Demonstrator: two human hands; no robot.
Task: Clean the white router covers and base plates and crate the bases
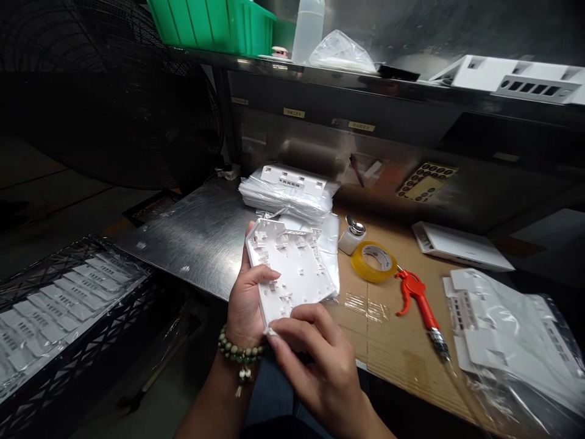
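Observation:
My left hand point(247, 299), with a bead bracelet on the wrist, grips a white moulded plastic panel point(292, 268) by its left edge, ribbed inner side facing up. My right hand point(315, 360) pinches the panel's lower corner between thumb and fingers. The panel is held over the near edge of the bench, just in front of a stack of bagged white panels point(287, 189). A clear plastic bag point(331, 244) lies under the panel's far side.
On the cardboard-covered bench point(388, 341) lie a yellow tape roll point(373, 261), a red air-blow gun point(418, 299), a small dispenser bottle point(353, 235) and more bagged white parts point(503, 323). A black crate point(59, 317) of white parts sits low left. A green bin point(214, 24) stands on the shelf.

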